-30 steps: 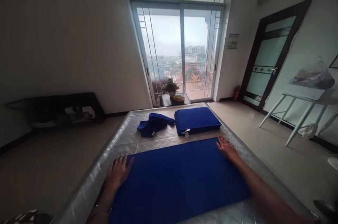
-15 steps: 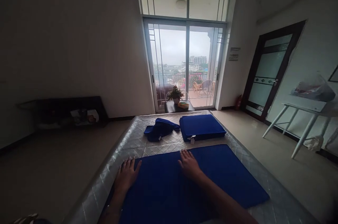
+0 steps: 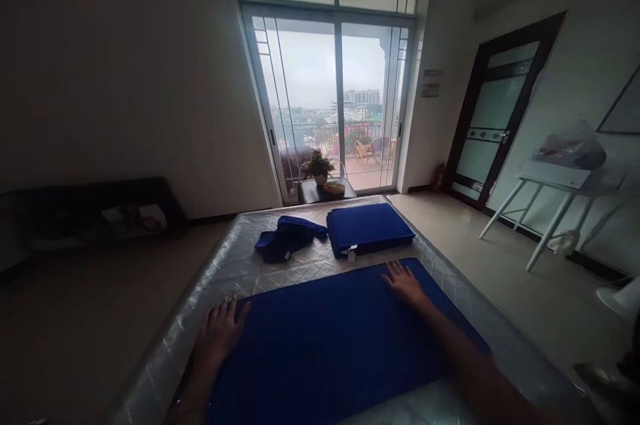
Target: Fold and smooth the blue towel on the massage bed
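Blue sheet (image 3: 330,338) under flat hands (image 3: 220,335) (image 3: 404,283); folded stack (image 3: 369,228), crumpled cloth (image 3: 285,238) beyond.

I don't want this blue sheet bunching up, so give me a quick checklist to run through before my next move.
1. Left hand flat, fingers open, at the blue sheet's far left corner: ok.
2. Right hand flat on the sheet near its far right corner: ok.
3. Sheet surface smooth between the hands: ok, though the light is dim.
4. Folded blue stack and crumpled blue cloth lie apart from the sheet's far edge: ok.
5. Sheet's right edge lies on the mattress: ok.
6. Sheet's near edge straight: cannot tell, it is cut off by the frame.
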{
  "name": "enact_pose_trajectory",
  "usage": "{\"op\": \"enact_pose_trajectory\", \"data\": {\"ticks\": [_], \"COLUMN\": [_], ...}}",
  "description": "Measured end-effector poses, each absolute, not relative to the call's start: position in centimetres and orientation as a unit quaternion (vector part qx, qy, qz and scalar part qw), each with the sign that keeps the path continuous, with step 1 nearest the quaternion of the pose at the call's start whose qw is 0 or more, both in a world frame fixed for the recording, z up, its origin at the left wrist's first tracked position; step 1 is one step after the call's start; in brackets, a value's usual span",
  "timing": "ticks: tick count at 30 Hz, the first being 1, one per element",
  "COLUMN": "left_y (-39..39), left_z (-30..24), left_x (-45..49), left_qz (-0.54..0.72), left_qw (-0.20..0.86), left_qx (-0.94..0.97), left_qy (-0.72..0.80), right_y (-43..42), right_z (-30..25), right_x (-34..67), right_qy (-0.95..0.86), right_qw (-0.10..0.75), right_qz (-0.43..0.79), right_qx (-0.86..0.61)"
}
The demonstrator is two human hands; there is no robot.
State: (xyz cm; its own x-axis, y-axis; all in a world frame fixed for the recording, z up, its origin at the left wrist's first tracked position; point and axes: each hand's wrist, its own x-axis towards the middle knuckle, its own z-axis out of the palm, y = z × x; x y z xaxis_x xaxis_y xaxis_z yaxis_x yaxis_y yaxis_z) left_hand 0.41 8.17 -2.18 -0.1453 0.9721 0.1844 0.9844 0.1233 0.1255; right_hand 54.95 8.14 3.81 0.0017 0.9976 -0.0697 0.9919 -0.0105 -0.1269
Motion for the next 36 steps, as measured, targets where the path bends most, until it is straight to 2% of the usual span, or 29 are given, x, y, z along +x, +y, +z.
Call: {"op": "enact_pose_trajectory", "data": {"ticks": [5,15,18,24,27,31,36], "left_y": [7.9,7.0,7.0,5.4,4.3,3.2,-0.1], "left_z": [-1.5,1.4,2.7,2.7,2.7,3.2,2.3], "left_x": [0.8,2.5,7.3,22.3,25.9,23.7,13.8], "left_qz": [-0.077,-0.059,-0.069,-0.052,-0.047,-0.021,0.010], "left_qw": [0.026,0.022,0.037,-0.021,-0.033,-0.049,-0.020], "left_qx": [-0.632,-0.608,-0.634,-0.822,-0.830,-0.808,-0.745], "left_qy": [-0.770,-0.792,-0.769,-0.567,-0.554,-0.586,-0.666], "right_y": [8.5,8.7,8.9,9.0,8.8,8.6,8.6], "right_z": [3.2,2.2,1.9,1.9,2.2,2.5,2.5], "right_x": [59.7,59.6,59.7,59.6,59.6,59.5,59.4], "right_qy": [-0.647,-0.648,-0.647,-0.645,-0.648,-0.651,-0.650], "right_qw": [0.022,0.048,0.047,0.044,0.039,0.035,0.038], "right_qz": [0.049,0.036,0.036,0.029,0.028,0.028,0.020], "right_qx": [-0.760,-0.760,-0.760,-0.762,-0.760,-0.758,-0.758]}}
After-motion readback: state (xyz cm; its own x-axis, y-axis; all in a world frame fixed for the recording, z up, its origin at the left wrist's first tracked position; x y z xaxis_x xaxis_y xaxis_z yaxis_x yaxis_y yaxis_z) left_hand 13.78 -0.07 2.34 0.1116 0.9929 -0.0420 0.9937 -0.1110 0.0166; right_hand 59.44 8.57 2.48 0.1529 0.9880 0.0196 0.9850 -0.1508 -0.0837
